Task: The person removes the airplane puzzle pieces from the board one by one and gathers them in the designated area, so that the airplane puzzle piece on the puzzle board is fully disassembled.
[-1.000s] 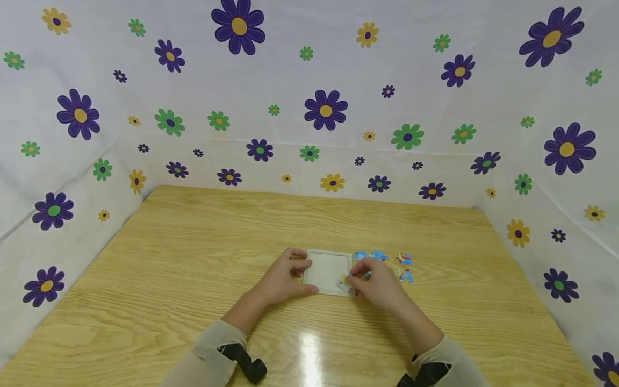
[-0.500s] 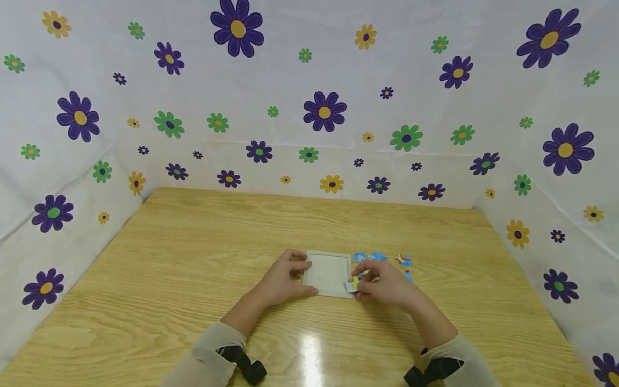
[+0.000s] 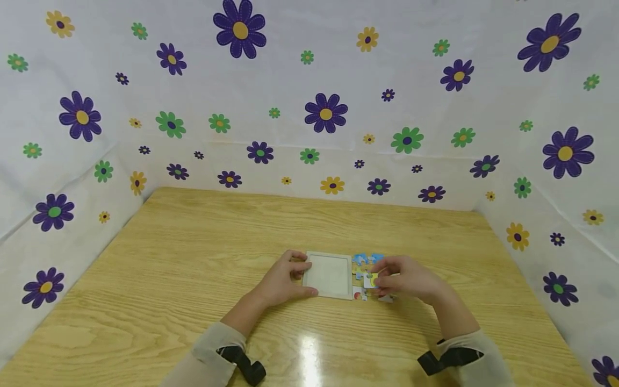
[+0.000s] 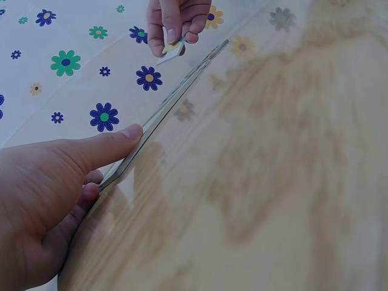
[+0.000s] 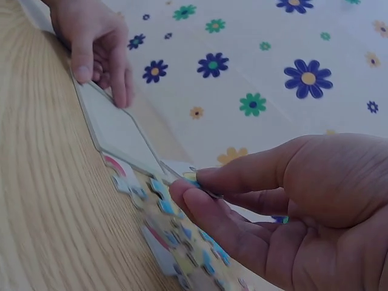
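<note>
My left hand (image 3: 282, 280) grips the left side of a flat, pale puzzle tray (image 3: 329, 276), thumb near its front corner and fingers at its far side. The tray's recess is bare. In the left wrist view the thumb lies on the edge of the tray (image 4: 162, 109). Just right of the tray, my right hand (image 3: 411, 280) pinches a yellow and white puzzle piece (image 3: 370, 280) between thumb and fingertips, above other pieces. The right wrist view shows that same piece (image 5: 193, 177) held tilted, partly covered by the fingers.
Loose puzzle pieces (image 5: 162, 197) lie in a cluster along the tray's right side, some blue (image 3: 360, 259), some hidden under the right hand. The wooden table (image 3: 193, 242) is bounded by a white cloth (image 3: 285, 80) with printed flowers at the back and sides.
My right hand has moved right with the puzzle piece, from over the tray's front right corner to above the loose pieces. The left hand and the tray have stayed in place.
</note>
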Action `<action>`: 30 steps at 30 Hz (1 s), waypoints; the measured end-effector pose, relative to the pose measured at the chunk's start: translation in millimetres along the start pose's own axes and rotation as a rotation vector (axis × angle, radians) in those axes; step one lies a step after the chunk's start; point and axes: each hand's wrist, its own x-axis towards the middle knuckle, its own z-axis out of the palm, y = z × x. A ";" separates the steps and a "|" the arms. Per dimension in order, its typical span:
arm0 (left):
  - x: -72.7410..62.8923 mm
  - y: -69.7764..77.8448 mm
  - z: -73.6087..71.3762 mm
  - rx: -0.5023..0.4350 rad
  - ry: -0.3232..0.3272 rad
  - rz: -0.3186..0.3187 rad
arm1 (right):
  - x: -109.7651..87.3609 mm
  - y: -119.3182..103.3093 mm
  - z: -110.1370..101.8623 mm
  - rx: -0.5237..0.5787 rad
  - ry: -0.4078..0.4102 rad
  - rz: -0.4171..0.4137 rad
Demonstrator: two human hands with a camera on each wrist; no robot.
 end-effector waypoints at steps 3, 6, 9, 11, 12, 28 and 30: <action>-1.1 -0.2 0.4 -0.004 0.001 -0.001 | 0.6 5.8 -8.8 -0.001 -0.011 0.012; -0.7 0.5 0.0 -0.008 0.001 -0.004 | 0.1 9.2 -16.7 0.001 -0.017 0.021; 1.3 1.7 -1.2 -0.011 -0.002 -0.004 | -3.2 10.4 -24.2 0.010 -0.035 0.024; 2.5 2.9 -1.8 -0.012 -0.003 -0.003 | -5.8 11.8 -28.7 0.006 -0.045 0.027; 2.7 3.3 -2.0 -0.009 -0.004 -0.003 | -7.1 12.7 -30.9 0.004 -0.050 0.031; -0.1 -0.5 0.1 0.019 0.004 -0.009 | -20.9 25.1 -48.8 -0.023 -0.129 0.134; 0.1 -1.2 0.2 0.011 0.010 0.000 | -21.4 25.7 -48.8 -0.031 -0.132 0.143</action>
